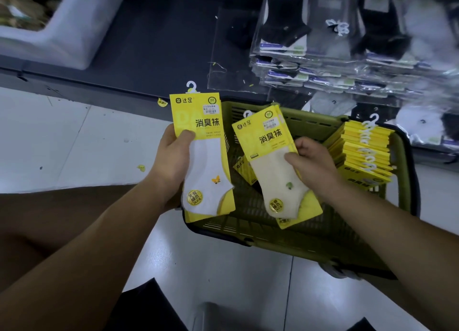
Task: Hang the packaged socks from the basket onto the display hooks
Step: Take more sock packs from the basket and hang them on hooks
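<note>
My left hand [173, 161] grips a yellow-carded pack of white socks [202, 154], upright, with its white hook on top, just left of the basket. My right hand [313, 164] pinches a small bunch of packs with cream socks [275, 166], tilted, above the inside of the olive-green basket [402, 181] on the floor. A thick stack of the same yellow packs [362, 152] leans against the basket's right side, hooks up. One more yellow pack [242, 168] lies on the basket floor. No display hooks are in view.
A dark low shelf base [149, 57] runs across the back. Stacks of clear-bagged black and white socks [335, 45] hang or lie at the upper right. A white box [62, 27] stands at the upper left. Small yellow stickers [162, 102] lie on the white tiled floor.
</note>
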